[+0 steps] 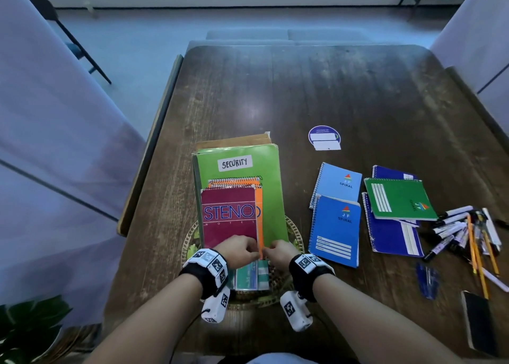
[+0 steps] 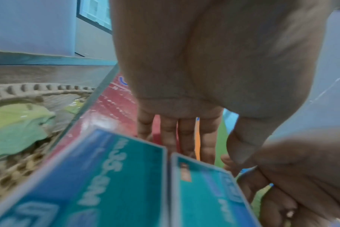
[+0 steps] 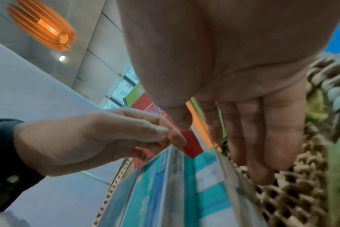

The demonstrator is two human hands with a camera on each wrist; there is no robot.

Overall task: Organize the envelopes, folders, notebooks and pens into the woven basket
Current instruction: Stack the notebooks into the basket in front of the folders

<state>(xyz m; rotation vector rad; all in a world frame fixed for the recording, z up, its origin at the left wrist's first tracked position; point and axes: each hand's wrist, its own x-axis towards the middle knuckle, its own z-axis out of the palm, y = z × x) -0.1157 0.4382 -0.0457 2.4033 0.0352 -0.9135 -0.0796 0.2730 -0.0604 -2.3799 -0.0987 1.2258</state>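
The woven basket (image 1: 296, 231) sits at the table's near edge. In it stand a green folder labelled SECURITY (image 1: 248, 170) with a brown envelope (image 1: 234, 141) behind, an orange steno notebook (image 1: 259, 217) and a maroon STENO notebook (image 1: 230, 214) in front. Teal packs (image 1: 252, 277) lie against the near wall. My left hand (image 1: 239, 249) pinches the maroon notebook's near edge (image 2: 111, 107). My right hand (image 1: 278, 250) holds the orange notebook (image 3: 196, 122) between thumb and straight fingers (image 3: 262, 138). Both hands nearly touch each other.
To the right on the wooden table (image 1: 330, 93) lie two light blue spiral notebooks (image 1: 334, 231), a green one (image 1: 399, 198) on dark blue ones (image 1: 394, 239), a heap of markers and pencils (image 1: 462, 231), blue pens (image 1: 427, 279), a black notebook (image 1: 479, 322) and a round sticker (image 1: 324, 137).
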